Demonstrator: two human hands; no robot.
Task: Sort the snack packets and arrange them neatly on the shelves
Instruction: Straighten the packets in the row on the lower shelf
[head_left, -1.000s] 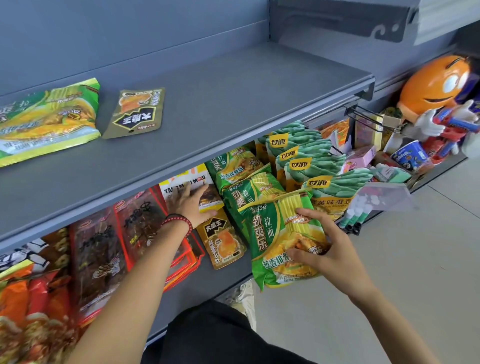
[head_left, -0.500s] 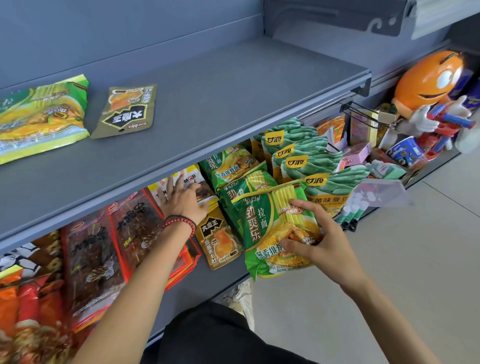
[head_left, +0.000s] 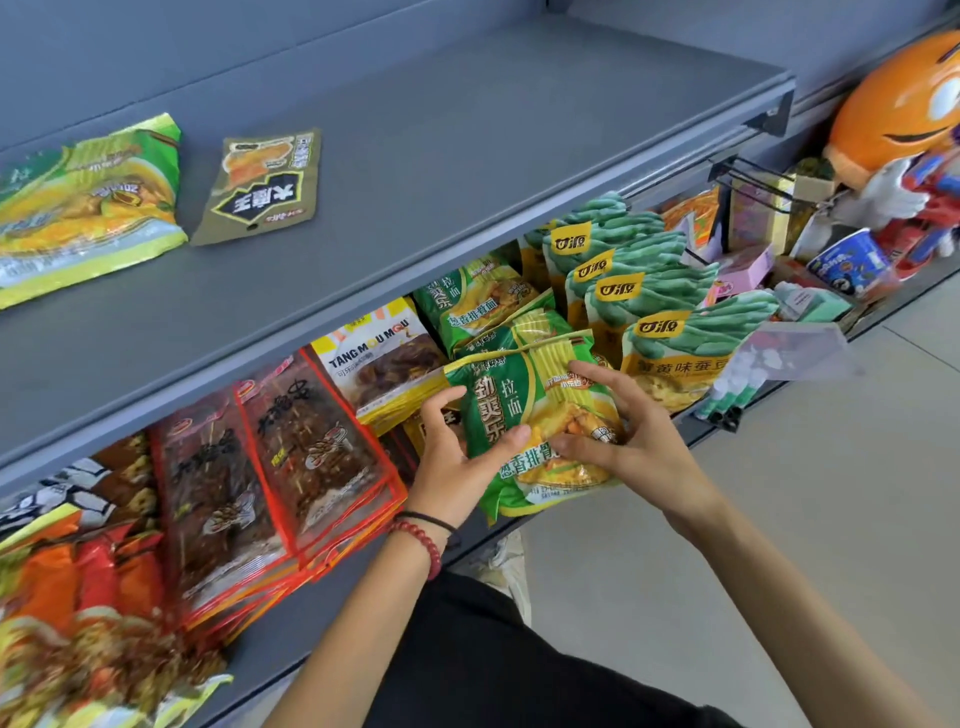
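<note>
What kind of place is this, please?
Most likely a small shop: grey metal display shelves, rows of identical teal snack packets stacked on the lower shelf, and wire display hooks beside an orange mascot figure.

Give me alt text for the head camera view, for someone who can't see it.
The left hand and right hand hold a green noodle packet before the crowded lower shelf. On the upper shelf lie a similar green packet and an olive pouch; an orange mascot stands far right.
</note>
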